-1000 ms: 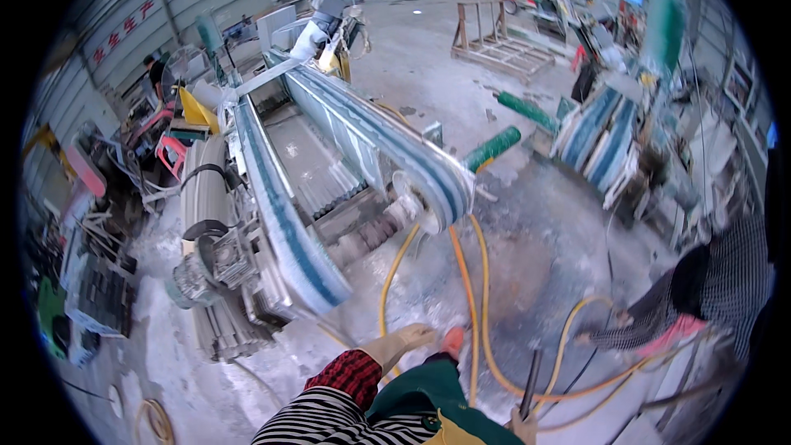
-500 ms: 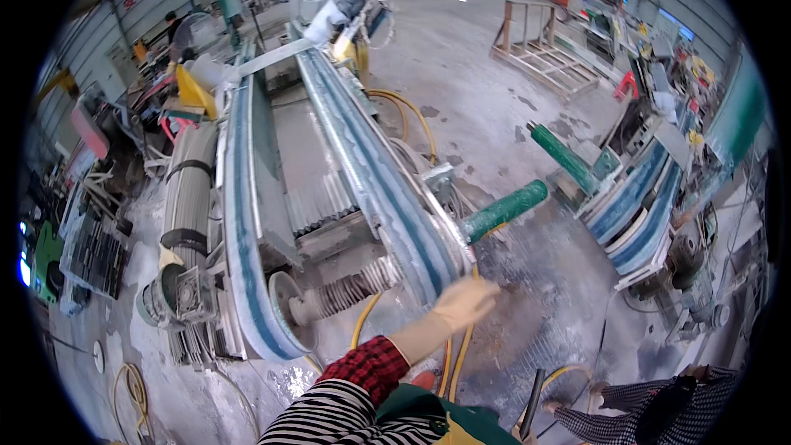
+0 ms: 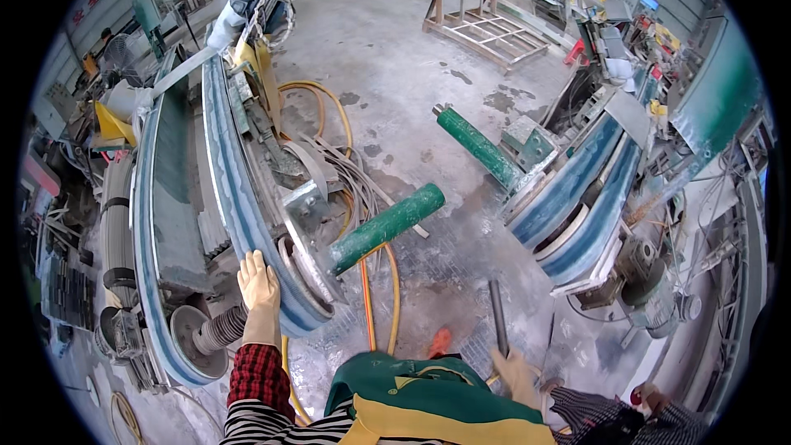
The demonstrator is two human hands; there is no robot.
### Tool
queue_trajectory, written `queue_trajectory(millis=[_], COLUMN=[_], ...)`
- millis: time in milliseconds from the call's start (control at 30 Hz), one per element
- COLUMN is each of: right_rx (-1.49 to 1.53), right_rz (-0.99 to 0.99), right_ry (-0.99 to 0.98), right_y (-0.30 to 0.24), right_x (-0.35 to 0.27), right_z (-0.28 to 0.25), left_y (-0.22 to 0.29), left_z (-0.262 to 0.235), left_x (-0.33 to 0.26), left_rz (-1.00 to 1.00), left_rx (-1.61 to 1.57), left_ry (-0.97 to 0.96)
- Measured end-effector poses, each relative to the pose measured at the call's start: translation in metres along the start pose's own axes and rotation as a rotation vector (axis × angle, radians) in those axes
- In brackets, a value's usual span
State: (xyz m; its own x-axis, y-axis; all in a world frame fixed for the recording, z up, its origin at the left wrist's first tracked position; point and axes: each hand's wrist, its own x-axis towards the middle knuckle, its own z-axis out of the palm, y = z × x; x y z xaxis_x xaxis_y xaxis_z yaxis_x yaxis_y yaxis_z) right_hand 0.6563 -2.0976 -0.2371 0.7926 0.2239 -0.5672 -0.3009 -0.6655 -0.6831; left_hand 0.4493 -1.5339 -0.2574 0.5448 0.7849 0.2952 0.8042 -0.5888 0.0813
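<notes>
My left hand (image 3: pixel 260 290), in a cream glove with a red plaid cuff, lies with fingers stretched out over the near end of a blue-and-white belt (image 3: pixel 234 198). This belt runs along the right side of a long machine. Lower right, my right hand (image 3: pixel 517 377) is closed round the lower end of a dark bar (image 3: pixel 498 317) that points up and away; its fingers are blurred. A ribbed shaft (image 3: pixel 224 329) with a round pulley wheel (image 3: pixel 191 334) sits left of my left hand. A green roller (image 3: pixel 389 227) juts out from the machine's right side.
A second belt machine (image 3: pixel 568 194) stands at the right, with another green roller (image 3: pixel 479 147). Yellow hoses (image 3: pixel 395 297) and grey cables cross the floor. A person's checked trousers (image 3: pixel 581 408) show at lower right. Farther back stands a wooden frame (image 3: pixel 486 29).
My view has swung right, so the machines sit farther left. My left hand has moved from the belt's right-hand corner back onto the belt. The right hand has come into view on the bar.
</notes>
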Motion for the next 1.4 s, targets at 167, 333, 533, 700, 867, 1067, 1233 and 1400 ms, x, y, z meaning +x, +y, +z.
queue_trajectory(millis=[167,333,533,700,867,1067,1233,1400], right_rx=[0.052,0.256,0.101,-0.201,-0.233,-0.389,-0.470,-0.564], right_rz=[-0.139,-0.195,-0.250,-0.180,-0.240,-0.245,-0.329,-0.331], right_ry=[-0.125,-0.177,-0.369,-0.542,-0.623,-0.800,-1.023,-1.216], right_y=[-0.104,-0.193,-0.255,-0.317,-0.383,-0.461,-0.491,-0.515], right_x=[0.112,0.183,0.257,0.315,0.361,0.399,0.461,0.508], right_z=[-0.048,-0.038,-0.007,-0.014,0.017,0.045,0.087,0.133], left_y=[-0.004,0.057,0.086,0.097,0.095,0.100,0.141,0.228], left_z=[0.029,0.014,-0.013,-0.021,-0.030,-0.010,0.009,0.004], left_x=[0.003,0.012,0.007,0.021,0.017,0.036,0.076,0.138], left_rz=[-0.271,-0.418,-0.408,-0.450,-0.478,-0.662,-0.779,-0.677], left_rx=[-0.055,0.119,0.109,0.052,0.078,-0.048,0.031,-0.298], left_ry=[0.006,0.023,0.184,0.202,0.164,0.270,0.595,0.519])
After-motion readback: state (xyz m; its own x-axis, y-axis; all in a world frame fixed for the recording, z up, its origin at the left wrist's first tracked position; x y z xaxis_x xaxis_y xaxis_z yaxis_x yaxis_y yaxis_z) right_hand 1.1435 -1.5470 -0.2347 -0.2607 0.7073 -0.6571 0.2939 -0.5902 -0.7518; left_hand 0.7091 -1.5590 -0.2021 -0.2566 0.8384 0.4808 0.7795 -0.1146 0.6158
